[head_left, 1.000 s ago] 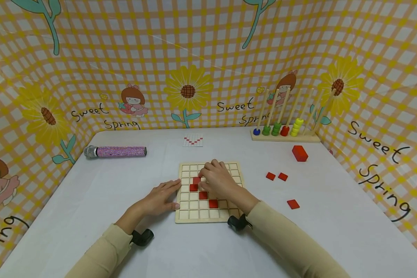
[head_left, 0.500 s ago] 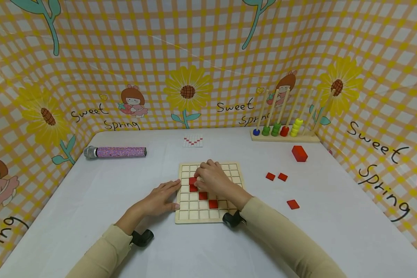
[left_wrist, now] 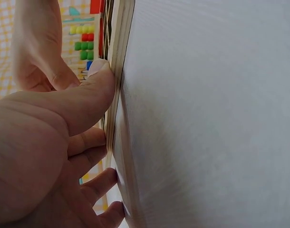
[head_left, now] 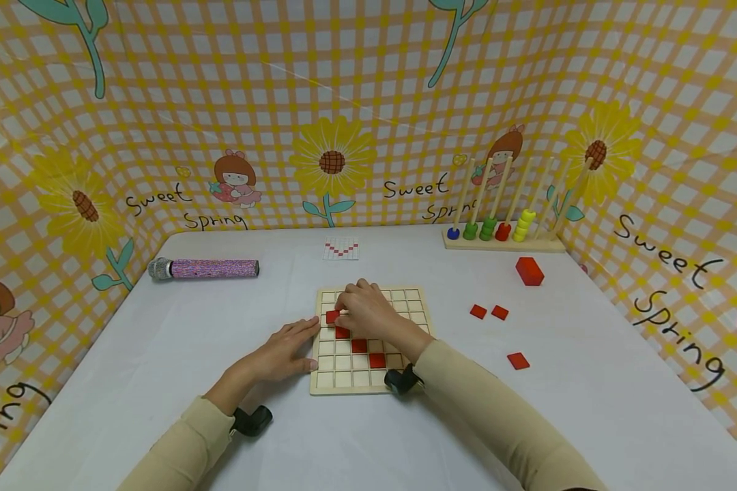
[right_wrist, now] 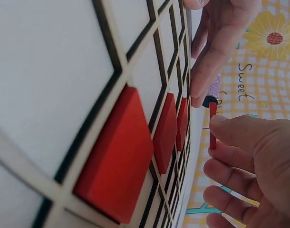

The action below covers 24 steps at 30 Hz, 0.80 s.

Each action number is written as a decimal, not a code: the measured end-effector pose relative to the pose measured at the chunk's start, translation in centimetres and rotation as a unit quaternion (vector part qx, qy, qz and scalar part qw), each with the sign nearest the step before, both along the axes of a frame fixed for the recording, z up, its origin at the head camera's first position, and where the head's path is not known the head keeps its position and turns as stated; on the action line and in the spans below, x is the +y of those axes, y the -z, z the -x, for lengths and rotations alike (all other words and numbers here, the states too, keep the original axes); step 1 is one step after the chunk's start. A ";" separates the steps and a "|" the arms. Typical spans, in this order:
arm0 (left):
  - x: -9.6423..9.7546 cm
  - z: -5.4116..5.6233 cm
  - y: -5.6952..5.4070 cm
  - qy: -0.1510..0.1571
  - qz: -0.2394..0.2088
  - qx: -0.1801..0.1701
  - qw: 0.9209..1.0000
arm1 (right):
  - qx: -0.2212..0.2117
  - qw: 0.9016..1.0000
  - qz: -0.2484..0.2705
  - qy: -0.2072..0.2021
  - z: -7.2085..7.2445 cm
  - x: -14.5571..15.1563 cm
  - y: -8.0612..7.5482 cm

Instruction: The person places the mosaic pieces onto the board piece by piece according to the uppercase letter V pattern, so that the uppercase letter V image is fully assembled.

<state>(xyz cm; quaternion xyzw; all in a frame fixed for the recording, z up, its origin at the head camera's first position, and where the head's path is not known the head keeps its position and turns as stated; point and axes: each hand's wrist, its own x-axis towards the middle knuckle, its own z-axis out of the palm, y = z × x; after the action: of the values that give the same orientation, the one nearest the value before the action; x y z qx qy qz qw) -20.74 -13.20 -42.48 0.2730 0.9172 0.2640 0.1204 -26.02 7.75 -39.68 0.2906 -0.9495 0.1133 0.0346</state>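
Note:
My right hand pinches a thin red square tile between thumb and index finger, over the upper left part of the wooden grid board. In the right wrist view the held tile stands apart from the board surface. Three red tiles sit in the board's cells in a diagonal: an upper tile, a middle tile and a lower tile. At the board's left edge, my left hand rests with its extended fingertips and thumb against the rim.
Three loose red tiles lie right of the board, with a red block behind them. A bead rack with upright pegs stands at the back right. A pattern card lies behind the board, and a glittery microphone at the back left.
My right hand has shifted left over the board with the pinched tile, past the column of the upper seated tile. The left hand stays at the board's edge.

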 end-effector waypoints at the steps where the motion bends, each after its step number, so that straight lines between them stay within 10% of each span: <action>1: 0.0 0.0 0.0 0.000 -0.001 0.000 1.000 | -0.001 1.000 0.000 -0.001 0.0 0.0 0.0; 24: 0.0 0.1 0.3 0.000 -0.004 0.001 1.000 | -0.025 1.000 -0.003 -0.008 0.8 -0.7 0.8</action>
<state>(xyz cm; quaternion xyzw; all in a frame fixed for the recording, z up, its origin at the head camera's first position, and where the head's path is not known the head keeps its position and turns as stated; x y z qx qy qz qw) -20.89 -13.17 -42.78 0.2737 0.9163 0.2673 0.1186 -26.84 7.04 -40.43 0.2952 -0.9481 0.1175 0.0091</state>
